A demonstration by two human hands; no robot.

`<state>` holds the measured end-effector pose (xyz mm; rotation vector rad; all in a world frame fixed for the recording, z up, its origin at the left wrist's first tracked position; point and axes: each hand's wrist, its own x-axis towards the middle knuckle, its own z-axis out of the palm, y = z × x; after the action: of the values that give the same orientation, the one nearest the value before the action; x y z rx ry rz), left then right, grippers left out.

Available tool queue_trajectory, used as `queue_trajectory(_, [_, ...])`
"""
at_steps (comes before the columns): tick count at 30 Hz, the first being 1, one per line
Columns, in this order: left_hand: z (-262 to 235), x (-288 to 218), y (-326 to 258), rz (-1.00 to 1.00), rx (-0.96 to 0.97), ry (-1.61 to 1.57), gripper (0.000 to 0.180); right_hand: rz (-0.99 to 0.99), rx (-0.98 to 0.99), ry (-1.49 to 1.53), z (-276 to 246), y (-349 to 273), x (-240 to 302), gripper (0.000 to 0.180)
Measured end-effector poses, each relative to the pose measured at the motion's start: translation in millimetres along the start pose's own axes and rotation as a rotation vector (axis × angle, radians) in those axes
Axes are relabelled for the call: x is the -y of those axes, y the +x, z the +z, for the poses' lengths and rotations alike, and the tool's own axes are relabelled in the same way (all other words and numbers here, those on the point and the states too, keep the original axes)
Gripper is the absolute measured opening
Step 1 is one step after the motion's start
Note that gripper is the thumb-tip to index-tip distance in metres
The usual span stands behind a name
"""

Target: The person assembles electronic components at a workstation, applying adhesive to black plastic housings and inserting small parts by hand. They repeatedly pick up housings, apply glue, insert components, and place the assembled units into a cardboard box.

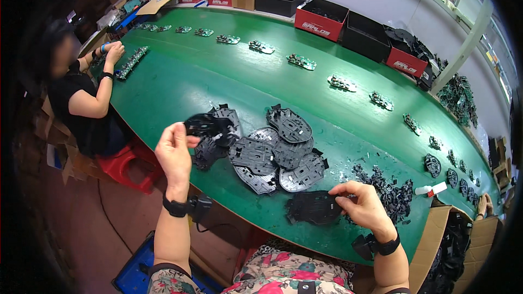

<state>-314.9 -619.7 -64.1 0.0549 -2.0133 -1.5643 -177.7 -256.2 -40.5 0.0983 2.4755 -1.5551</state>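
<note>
My left hand (174,155) pinches a black plastic shell (206,126) by its edge, above other shells at the pile's left side; the held shell is slightly blurred. Low over the table's near edge, my right hand (364,207) grips a flat black plastic base plate (313,207) between thumb and fingers. Between my hands lies an overlapping pile of black moulded base plates (252,155), inner faces up. Beside my right hand is a heap of small black plastic pieces (393,193).
Green circuit boards (301,61) lie in a curved row along the green table (229,71). Red and black boxes (321,19) stand along the back. A cardboard box (436,234) of black parts is at right, near a small white bottle (422,190). A co-worker (81,92) sits left.
</note>
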Motion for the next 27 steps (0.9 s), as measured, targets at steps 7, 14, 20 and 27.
queue_trajectory(7, [-34, 33, 45, -0.214, -0.144, 0.254, 0.024, -0.444, -0.192, -0.465, 16, 17, 13, 0.023])
queue_trajectory(14, [-15, 0, 8, 0.494, 0.141, 0.715, 0.044, -0.644, -0.122, -0.688, 47, 52, 21, 0.054])
queue_trajectory(20, [24, -30, -40, 0.558, 0.843, 0.443, 0.063, -0.654, -0.138, -0.847, 44, 57, 18, 0.049])
queue_trajectory(27, [32, -28, -48, 0.378, 0.518, 0.208, 0.031, -0.646, -0.132, -0.87, 34, 48, 4, 0.026])
